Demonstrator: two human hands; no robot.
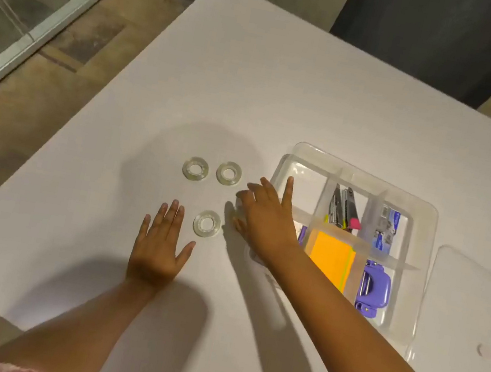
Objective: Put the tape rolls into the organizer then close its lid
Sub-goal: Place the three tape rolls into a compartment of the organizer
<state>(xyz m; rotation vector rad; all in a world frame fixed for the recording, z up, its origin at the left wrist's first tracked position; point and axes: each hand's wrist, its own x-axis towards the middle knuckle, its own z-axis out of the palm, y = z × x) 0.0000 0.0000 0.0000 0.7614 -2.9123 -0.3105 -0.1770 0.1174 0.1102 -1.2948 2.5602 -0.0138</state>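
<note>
Three clear tape rolls lie on the white table: two side by side, a far left roll [195, 168] and a far right roll [229, 173], and a nearer roll [206, 223]. My left hand [157, 249] rests flat and open just left of the nearer roll. My right hand [264, 218] curves over another tape roll [235, 208] beside the organizer, with thumb and fingers around it; only its clear edge shows. The clear divided organizer [426, 214] stands open to the right. Its clear lid [475, 308] lies flat on the table further right.
The organizer holds a stapler [340, 207], orange sticky notes [329, 259], a purple hole punch [375, 287] and a blue staple box [389, 226]; its far left compartment [305, 190] is bare. The table's left edge drops to the floor.
</note>
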